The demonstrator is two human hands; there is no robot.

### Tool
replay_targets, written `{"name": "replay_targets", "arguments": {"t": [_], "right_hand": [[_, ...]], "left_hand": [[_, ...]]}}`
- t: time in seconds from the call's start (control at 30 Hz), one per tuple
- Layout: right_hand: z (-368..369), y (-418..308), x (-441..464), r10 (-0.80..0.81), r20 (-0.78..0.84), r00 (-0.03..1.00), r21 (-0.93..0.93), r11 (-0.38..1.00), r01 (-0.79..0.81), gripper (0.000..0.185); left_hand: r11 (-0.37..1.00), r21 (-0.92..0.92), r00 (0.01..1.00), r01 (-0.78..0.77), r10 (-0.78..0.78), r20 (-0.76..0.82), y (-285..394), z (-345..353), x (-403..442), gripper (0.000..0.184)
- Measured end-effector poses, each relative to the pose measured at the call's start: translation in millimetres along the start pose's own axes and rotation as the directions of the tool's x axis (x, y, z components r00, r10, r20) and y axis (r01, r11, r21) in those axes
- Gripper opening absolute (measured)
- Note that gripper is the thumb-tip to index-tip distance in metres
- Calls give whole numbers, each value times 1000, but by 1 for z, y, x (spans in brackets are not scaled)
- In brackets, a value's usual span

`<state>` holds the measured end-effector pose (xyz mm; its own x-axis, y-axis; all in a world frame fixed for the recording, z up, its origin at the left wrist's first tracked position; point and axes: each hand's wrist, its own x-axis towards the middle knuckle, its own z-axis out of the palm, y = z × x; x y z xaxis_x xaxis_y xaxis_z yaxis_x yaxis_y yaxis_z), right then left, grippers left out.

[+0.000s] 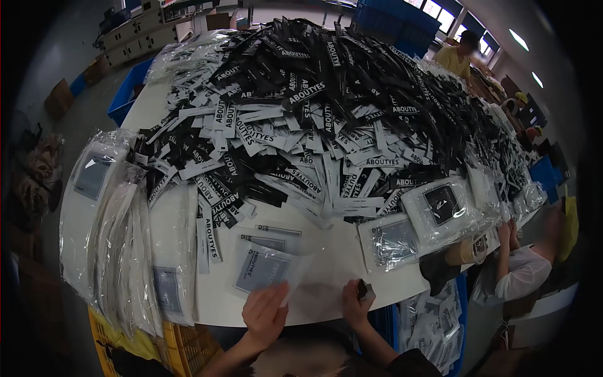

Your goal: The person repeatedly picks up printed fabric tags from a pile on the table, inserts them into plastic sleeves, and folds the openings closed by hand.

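Note:
My left hand [267, 311] is closed on the near edge of a translucent plastic bag [259, 267] with a grey printed panel. The fingers lie together over its film, and part of the grip is hidden. More of these bags [276, 235] lie flat just beyond it. To the right, above the table edge, my right hand [356, 301] is closed around a small black and white packet [362, 288]; only its end shows above the fingers. In front of both hands rises a large heap of black and white printed packets [308, 94].
Stacks of clear bags [129, 245] lie at the left, and more bag bundles [392, 242] at the right beside a drink cup [468, 251]. Below the table are a yellow crate [188, 345] and a blue bin [463, 308] of packets. Another person [521, 273] works at the right.

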<state>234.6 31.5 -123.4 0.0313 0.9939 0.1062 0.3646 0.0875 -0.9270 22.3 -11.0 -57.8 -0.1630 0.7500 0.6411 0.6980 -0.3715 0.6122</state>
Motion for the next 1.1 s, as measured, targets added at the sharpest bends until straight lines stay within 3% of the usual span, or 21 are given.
{"name": "replay_targets", "arguments": {"t": [0.07,0.1,0.17,0.2,0.33,0.4,0.43,0.5,0.53,0.57,0.63,0.67,0.7,0.73,0.77,0.83,0.87,0.93,0.97,1.03,1.1], "right_hand": [[9,-28,0,69,146,987,481,867,-132,22],[13,-40,2,72,146,987,480,867,-134,22],[21,-69,13,-43,324,945,277,960,-51,22],[13,-92,25,129,501,856,-7,989,-145,21],[7,-90,33,202,631,749,18,961,-274,19],[7,-95,34,64,724,687,-80,997,-9,16],[13,-94,29,64,725,686,-78,997,-10,16],[30,-91,14,-305,698,648,195,952,237,18],[31,-96,13,-280,721,634,196,960,201,24],[33,-97,13,-280,722,633,194,960,203,24],[38,-100,14,-204,604,771,270,962,43,53],[41,-101,13,-207,604,769,272,961,45,53],[43,-102,11,-281,568,774,247,955,166,57],[46,-103,8,-355,531,769,215,935,283,62],[48,-102,5,-354,528,772,213,935,283,62],[51,-98,1,-314,659,684,5,911,413,60],[49,-97,2,-314,657,686,4,911,413,60],[44,-97,9,-374,664,648,162,917,364,62],[42,-98,8,-375,662,649,163,917,364,62],[38,-103,7,-319,536,782,76,940,332,58],[41,-107,12,-391,499,773,165,919,358,52]], "left_hand": [[1000,-16,998,-14,15,66,3,3,-5,37],[999,-35,991,-27,32,130,4,5,-8,39],[998,-36,985,-48,53,162,3,10,-15,41],[997,-35,978,-73,78,193,2,10,-17,44],[995,-102,948,14,19,318,7,-4,-10,48],[778,-305,789,550,-362,497,15,-19,-13,47],[720,-260,714,643,-441,543,18,-20,-9,33],[667,-252,675,701,-506,537,13,-22,-12,27],[609,-246,631,754,-567,530,10,-21,-14,21],[608,-249,632,753,-566,530,7,-20,-16,21],[508,-415,655,754,-629,420,0,-19,-17,15],[573,-312,651,758,-630,423,0,-21,-16,16],[574,-311,651,758,-630,424,3,-21,-13,16],[677,-251,709,692,-572,412,11,-22,-1,18],[768,-189,761,612,-506,406,15,-22,5,20],[846,-62,784,529,-459,418,9,-24,-1,22],[901,70,801,429,-415,432,8,-26,-2,24],[906,100,799,411,-411,438,13,-32,4,26],[909,128,795,396,-410,447,16,-34,6,27],[890,129,779,438,-447,439,13,-38,1,29],[871,131,762,473,-479,436,13,-39,3,30]]}}
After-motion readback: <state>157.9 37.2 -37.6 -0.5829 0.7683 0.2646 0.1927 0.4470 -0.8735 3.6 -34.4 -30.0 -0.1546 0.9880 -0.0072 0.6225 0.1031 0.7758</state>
